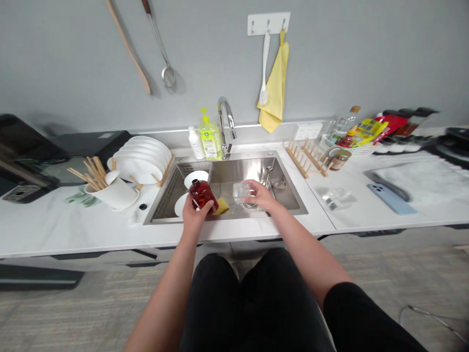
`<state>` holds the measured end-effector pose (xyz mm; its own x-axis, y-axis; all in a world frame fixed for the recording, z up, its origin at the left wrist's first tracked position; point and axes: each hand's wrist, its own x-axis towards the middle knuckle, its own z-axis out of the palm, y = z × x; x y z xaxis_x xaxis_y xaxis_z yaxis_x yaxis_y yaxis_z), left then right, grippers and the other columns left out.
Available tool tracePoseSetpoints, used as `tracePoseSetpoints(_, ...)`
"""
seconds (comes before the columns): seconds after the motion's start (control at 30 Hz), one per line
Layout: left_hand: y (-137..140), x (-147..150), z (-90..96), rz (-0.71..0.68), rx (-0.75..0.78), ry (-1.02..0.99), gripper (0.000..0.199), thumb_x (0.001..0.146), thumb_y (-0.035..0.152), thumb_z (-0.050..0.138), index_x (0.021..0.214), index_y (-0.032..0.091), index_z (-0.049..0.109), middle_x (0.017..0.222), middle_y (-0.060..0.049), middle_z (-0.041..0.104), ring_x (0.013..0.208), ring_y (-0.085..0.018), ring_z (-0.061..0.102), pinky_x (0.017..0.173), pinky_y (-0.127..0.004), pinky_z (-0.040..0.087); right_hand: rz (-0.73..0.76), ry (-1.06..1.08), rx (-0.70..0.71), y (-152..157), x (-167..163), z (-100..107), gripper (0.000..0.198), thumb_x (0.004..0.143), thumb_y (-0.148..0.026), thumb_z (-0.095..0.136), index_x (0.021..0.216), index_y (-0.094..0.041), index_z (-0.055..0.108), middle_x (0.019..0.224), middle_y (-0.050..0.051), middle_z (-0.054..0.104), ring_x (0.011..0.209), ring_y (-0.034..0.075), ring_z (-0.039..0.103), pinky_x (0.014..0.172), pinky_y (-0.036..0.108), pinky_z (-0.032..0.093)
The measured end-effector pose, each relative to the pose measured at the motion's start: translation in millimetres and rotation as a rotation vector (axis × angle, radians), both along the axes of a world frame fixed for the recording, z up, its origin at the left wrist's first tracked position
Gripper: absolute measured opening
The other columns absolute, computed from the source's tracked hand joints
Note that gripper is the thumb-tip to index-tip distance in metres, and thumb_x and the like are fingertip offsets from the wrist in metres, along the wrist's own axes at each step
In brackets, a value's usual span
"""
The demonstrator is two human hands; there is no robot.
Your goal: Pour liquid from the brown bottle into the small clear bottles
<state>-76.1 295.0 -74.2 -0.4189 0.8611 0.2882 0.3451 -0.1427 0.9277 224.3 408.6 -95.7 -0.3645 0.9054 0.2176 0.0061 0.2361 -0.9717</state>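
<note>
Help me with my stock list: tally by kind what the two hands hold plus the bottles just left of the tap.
Bottles: 3 (red bottle in the left hand; white bottle and yellow-green bottle beside the tap)
Clear container: 1 (in the right hand)
Total: 4

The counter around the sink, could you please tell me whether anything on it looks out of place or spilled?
Perhaps the blue phone: it lies on the counter right of the sink, near the front edge, an odd item among kitchen things. I see no obvious spill.
</note>
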Motion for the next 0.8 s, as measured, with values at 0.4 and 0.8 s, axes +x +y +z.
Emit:
tracePoseSetpoints(0.4,-18.9,-14.7,-15.5,-0.117,-0.002,0.065,0.071,0.078,0.054,0.094,0.138,0.023,0.071,0.123,-0.009,0.081,0.108,-0.031,0.076,0.101,-0.046,0.061,0.017,0.028,-0.082,-132.3,50.5,6.9,0.081,0.066,-0.051,0.111,0.134,-0.031,0.072,0.135,0.010,0.081,0.120,0.034,0.082,0.112,0.052,0.065)
tracePoseSetpoints(0.8,-30.2,-8.3,-4.1,-0.160,-0.018,0.075,0.074,0.077,0.052,0.093,0.139,0.022,0.070,0.126,-0.012,0.081,0.117,-0.033,0.077,0.103,-0.047,0.062,-0.143,-0.241,0.121,-153.4,65.9,-1.5,0.077,0.073,-0.053,0.105,0.140,-0.033,0.074,0.148,0.012,0.078,0.143,0.042,0.072,0.130,0.064,0.052)
